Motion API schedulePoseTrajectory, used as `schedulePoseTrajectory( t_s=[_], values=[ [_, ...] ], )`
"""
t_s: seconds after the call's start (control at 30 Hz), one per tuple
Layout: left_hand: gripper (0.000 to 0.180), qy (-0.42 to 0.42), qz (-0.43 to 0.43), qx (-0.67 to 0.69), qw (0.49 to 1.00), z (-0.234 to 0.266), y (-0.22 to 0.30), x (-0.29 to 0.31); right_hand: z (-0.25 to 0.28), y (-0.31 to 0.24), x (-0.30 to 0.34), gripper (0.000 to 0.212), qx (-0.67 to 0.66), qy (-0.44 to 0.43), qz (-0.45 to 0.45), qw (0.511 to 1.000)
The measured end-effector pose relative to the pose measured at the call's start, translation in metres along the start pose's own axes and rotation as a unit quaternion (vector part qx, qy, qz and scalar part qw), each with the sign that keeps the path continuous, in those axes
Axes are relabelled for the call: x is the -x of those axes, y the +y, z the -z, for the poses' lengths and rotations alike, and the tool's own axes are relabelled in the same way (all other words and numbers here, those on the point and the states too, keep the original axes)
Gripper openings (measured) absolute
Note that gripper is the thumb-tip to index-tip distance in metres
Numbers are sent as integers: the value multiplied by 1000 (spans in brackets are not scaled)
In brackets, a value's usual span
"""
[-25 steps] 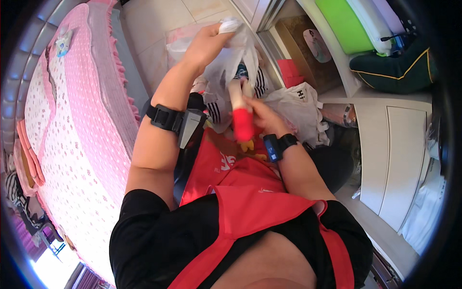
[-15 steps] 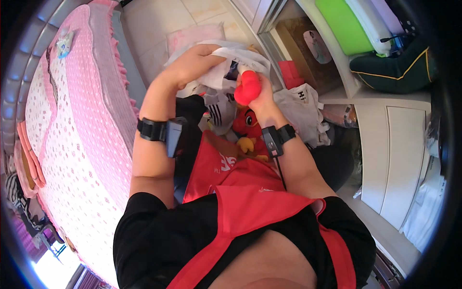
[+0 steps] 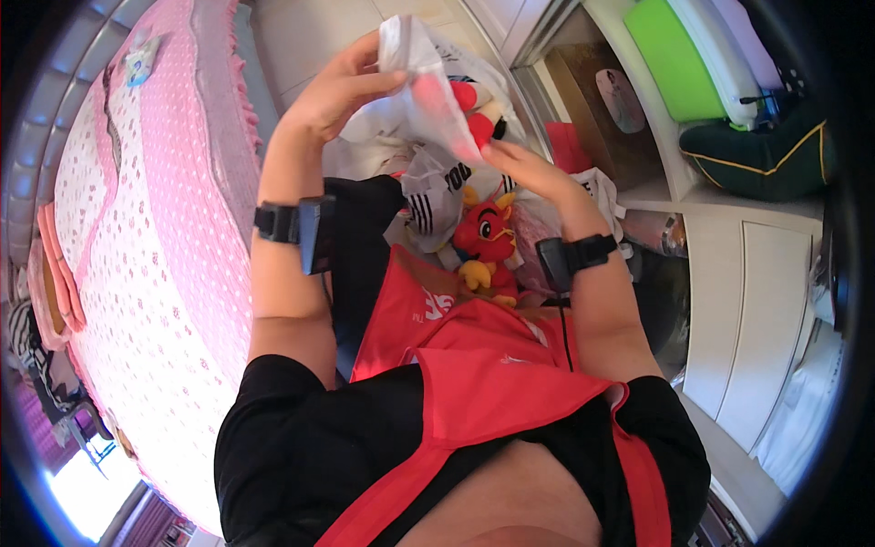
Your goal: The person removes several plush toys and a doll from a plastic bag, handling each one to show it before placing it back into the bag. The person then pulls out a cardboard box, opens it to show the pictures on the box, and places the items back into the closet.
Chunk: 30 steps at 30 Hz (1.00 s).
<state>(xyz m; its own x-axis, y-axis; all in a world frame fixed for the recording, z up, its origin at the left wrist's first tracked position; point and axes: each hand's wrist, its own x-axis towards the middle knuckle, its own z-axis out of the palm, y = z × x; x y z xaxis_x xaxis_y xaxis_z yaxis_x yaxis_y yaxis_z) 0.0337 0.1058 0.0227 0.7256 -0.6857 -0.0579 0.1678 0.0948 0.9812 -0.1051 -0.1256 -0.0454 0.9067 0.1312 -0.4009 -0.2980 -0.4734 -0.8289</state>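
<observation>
The left hand (image 3: 342,87) pinches a thin, translucent white plastic bag (image 3: 428,91); at four o'clock, the right hand (image 3: 529,169) grips its lower edge, red showing through.

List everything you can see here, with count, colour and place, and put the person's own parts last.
plastic bag: one, translucent white, held up in front, something red inside
dragon plush toy: one, red and yellow, on the lap
bed cover: one, pink dotted, at left
green cushion: one, on the upper shelf at right
dark bag: one, dark green with yellow trim, shelf at right
apron: one, red, on the person
left hand: gripping the bag's top
right hand: at the bag's lower edge
</observation>
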Motion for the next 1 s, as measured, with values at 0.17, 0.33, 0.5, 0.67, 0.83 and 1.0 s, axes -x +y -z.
schedulePoseTrajectory(
  t_s=[0.17, 0.33, 0.5, 0.67, 0.83, 1.0],
  values=[
    [38, 82, 14, -66, 994, 2, -8, -20, 18, 13, 4, 29, 196, 126, 111, 966],
    [23, 168, 17, -54, 984, 17, -16, -25, 24, 6, 11, 17, 30, 298, 104, 948],
    [16, 168, 17, -140, 976, 5, -13, -29, 21, 27, 15, 13, 20, 262, 158, 952],
    [20, 83, 126, 70, 986, -5, -24, -33, -4, 14, 25, 15, -32, 97, 178, 979],
    [27, 91, 153, -74, 981, -19, -30, -36, -24, 24, 0, 41, 148, 396, 81, 902],
    [47, 64, -172, -591, 786, -26, -41, -23, -34, 60, -22, 39, 265, 439, 52, 857]
  ],
)
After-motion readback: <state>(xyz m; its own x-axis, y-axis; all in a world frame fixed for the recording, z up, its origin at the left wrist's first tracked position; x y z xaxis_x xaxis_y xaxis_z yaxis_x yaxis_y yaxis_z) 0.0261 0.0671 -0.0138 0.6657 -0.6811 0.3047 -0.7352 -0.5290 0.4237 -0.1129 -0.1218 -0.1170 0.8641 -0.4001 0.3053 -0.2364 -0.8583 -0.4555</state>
